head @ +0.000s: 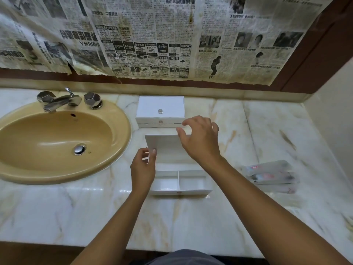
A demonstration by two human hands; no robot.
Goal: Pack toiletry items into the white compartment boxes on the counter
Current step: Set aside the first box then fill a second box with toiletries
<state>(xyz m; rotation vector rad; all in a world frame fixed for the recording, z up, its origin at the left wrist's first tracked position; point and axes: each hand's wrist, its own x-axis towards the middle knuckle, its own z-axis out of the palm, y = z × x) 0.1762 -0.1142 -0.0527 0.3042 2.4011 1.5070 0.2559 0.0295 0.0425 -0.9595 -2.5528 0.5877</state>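
Head view shows the near box [180,181] open on the counter [191,222], its two compartments bare, while both hands hold its raised lid [164,144]: the left hand [143,169] pinches the left edge, the right hand [199,139] curls over the top right corner. Thin, stiff and smooth, the lid likely weighs little (edges suit it best). A second box [160,111] sits shut behind. Wrapped packets [271,175] lie to the right, probably soft and slippery.
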